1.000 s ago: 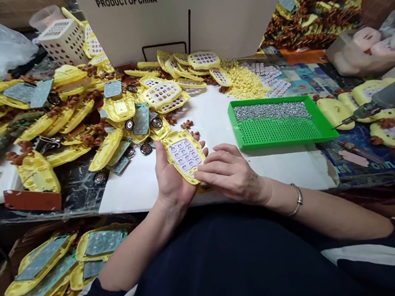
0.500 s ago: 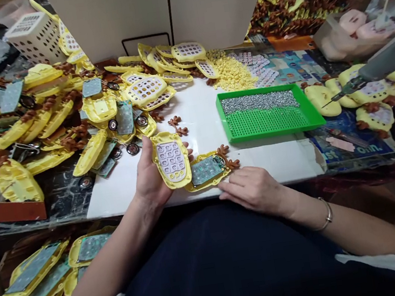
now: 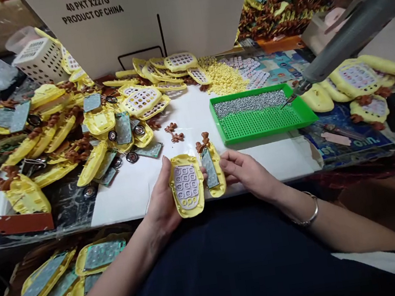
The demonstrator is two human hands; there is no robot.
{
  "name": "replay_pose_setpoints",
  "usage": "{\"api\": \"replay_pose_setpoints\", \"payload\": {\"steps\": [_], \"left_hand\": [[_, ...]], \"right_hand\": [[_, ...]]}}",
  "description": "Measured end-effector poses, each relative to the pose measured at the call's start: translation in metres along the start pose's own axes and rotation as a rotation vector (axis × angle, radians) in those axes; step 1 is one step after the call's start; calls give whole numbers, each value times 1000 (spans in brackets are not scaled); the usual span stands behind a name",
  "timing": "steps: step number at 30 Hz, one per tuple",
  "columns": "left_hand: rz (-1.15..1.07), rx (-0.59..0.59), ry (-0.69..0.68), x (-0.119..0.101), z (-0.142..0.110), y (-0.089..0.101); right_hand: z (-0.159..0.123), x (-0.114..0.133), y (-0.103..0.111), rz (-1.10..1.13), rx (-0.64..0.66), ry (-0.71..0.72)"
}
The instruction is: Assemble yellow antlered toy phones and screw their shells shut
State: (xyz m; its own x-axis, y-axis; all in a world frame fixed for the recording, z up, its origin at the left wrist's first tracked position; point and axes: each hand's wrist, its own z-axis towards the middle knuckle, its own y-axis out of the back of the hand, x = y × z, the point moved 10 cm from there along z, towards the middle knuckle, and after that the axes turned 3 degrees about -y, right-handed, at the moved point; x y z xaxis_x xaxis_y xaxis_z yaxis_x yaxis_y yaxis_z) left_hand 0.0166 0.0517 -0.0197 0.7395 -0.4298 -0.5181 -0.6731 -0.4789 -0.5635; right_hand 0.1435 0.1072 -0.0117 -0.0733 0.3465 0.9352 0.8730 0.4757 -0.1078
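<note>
Above my lap, at the near edge of the white sheet point(image 3: 277, 158), I hold two halves of a yellow toy casing side by side. My left hand point(image 3: 162, 197) grasps the front shell point(image 3: 187, 186), its lilac rubber keypad facing me, with my thumb along the left rim and my fingers behind. My right hand point(image 3: 247, 168) pinches the edge of the back shell point(image 3: 219, 182), which is turned partly on its side so its circuit board point(image 3: 209, 170) shows, brown antlers point(image 3: 202, 142) pointing away from me. Whether the two shells touch I cannot tell. Just beyond lies a loose brown antler piece point(image 3: 173, 133); to its right sits a green tray point(image 3: 267, 131) with silver screws point(image 3: 250, 103) along its far side, and a power screwdriver point(image 3: 344, 34) slants in from the right.
</note>
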Motion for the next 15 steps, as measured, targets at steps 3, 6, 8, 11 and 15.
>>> {"api": "replay_pose_setpoints", "payload": {"steps": [3, 6, 8, 11, 15], "left_hand": [[11, 26, 7, 3, 2, -5], [-53, 52, 18, 3, 4, -13], [-104, 61, 11, 2, 4, -17], [-150, 39, -46, -4, 4, -16], [-218, 13, -219, -15, 7, -11]], "right_hand": [[5, -5, -4, 189, 1, -123], [4, -2, -8, 250, 34, -149], [4, 3, -8, 276, 47, -124], [6, 14, -3, 278, 27, -23], [10, 32, -4, 106, 9, 118]]}}
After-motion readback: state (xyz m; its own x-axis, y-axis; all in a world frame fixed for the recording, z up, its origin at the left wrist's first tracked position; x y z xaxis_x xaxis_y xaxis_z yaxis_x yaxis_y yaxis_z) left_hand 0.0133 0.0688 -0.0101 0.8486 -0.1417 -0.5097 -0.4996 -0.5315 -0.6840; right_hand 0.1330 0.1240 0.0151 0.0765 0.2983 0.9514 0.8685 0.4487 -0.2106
